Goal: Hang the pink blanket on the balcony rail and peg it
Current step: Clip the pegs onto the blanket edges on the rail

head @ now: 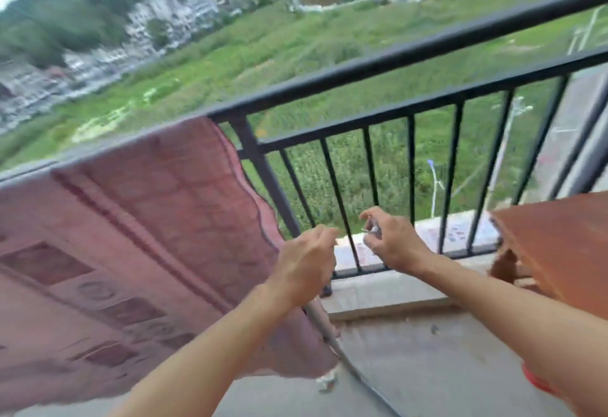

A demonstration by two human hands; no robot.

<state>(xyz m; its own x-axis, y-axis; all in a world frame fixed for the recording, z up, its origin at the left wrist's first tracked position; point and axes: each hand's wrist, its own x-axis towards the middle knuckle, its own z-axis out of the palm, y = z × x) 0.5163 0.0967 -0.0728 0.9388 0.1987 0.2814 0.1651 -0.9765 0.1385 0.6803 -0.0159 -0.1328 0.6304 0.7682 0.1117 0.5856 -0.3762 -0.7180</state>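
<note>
One camera only, worn on the person's head, looking forward and down over both outstretched forearms toward the balcony rail (394,61), with fields and houses beyond. The view is wide-angle and tilted, so the rail runs uphill from left to right. It sits close: the left hand (306,265) and right hand (391,242) fill the lower middle, with the pink blanket (131,235) near on the left

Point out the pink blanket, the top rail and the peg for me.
pink blanket (158,206): head view, middle of the draped cloth.
top rail (411,51): head view, bare stretch right of the blanket.
peg (373,229): head view, small pale piece in the right hand's (393,242) fingers.
</note>
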